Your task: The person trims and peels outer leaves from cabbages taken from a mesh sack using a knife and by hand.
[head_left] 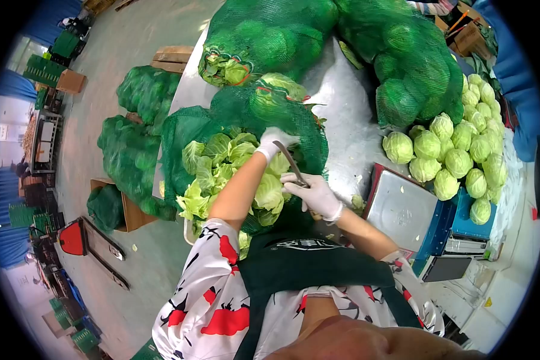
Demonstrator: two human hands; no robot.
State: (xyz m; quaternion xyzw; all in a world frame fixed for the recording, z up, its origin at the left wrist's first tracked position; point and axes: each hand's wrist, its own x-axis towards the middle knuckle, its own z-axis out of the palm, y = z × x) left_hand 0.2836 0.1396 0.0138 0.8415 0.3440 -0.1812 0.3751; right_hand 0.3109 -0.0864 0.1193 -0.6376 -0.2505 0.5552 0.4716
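My right hand (317,195), in a white glove, is closed around the handle of a curved knife (290,158). Its blade points up and left, close to my left hand (276,143). That hand, also gloved, is bent at the opening of a green mesh bag (228,108) and appears closed on the netting; its fingertips are partly hidden. Below and left of it, loose cabbage leaves (213,159) pile up against the bag. A pale green cabbage (270,193) lies under my wrists, partly covered by the knife and hands.
Full mesh bags of cabbages (270,36) (411,66) stand at the back of the metal table (339,96). At right, bare cabbages (456,147) are heaped beside a scale (402,210). More bags (129,156) and a red pallet jack (73,238) are on the floor at left.
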